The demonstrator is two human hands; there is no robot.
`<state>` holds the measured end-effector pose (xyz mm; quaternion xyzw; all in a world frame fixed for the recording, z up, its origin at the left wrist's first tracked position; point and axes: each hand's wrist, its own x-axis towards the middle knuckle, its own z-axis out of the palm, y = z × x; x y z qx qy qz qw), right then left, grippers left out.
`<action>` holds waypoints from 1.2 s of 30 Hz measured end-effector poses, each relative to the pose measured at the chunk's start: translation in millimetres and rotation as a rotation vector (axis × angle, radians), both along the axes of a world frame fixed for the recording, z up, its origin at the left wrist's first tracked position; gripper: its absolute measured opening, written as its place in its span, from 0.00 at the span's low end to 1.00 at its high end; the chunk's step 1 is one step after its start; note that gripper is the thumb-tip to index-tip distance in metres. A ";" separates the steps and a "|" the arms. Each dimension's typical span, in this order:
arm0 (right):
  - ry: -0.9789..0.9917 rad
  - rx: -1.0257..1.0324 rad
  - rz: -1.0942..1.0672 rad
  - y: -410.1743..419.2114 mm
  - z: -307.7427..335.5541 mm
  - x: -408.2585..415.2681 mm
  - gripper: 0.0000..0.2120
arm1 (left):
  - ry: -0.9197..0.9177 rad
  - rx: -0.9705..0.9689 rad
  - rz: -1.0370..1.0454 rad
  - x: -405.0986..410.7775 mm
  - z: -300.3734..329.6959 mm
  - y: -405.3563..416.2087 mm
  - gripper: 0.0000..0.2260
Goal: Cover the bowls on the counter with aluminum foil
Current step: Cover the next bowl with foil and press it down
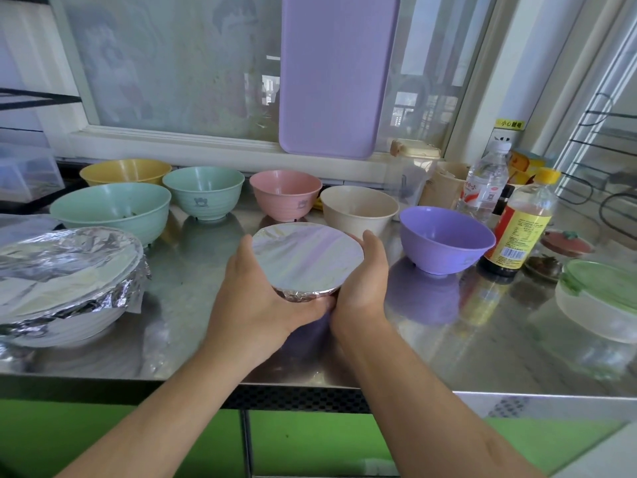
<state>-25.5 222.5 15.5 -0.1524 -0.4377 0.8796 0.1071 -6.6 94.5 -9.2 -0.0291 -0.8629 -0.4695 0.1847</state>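
Eight bowls stand on the tabletop (193,270). Two are covered with foil — a small foil-covered bowl (306,258) at the middle, and a large foil-covered bowl (65,288) at the left. Six are uncovered, one each: a yellow bowl (125,171), a large green bowl (112,208), a small green bowl (204,191), a pink bowl (286,198), a beige bowl (358,210) and a purple bowl (444,238).

Two bottles stand at the right — a clear water bottle (484,182) and a yellow-capped sauce bottle (520,222). One purple cutting board (336,74) leans on the window. One green-lidded clear container (599,298) sits at far right. Two hands: the left hand (255,291) and the right hand (362,281).
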 end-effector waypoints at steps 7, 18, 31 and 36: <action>0.012 0.042 0.087 0.7 3.9 18.3 0.20 | -0.058 0.097 -0.094 12.1 7.7 -7.6 0.68; 0.325 1.077 0.167 72.4 0.2 44.1 0.27 | 0.012 -0.094 -0.189 19.7 19.7 -34.1 0.54; 0.798 1.403 -0.148 64.8 -16.9 52.9 0.10 | 0.587 -0.318 -0.213 40.1 9.4 -11.1 0.05; 0.803 1.434 -0.146 76.7 -14.6 45.3 0.09 | 0.611 -0.305 -0.233 35.8 10.8 -15.6 0.03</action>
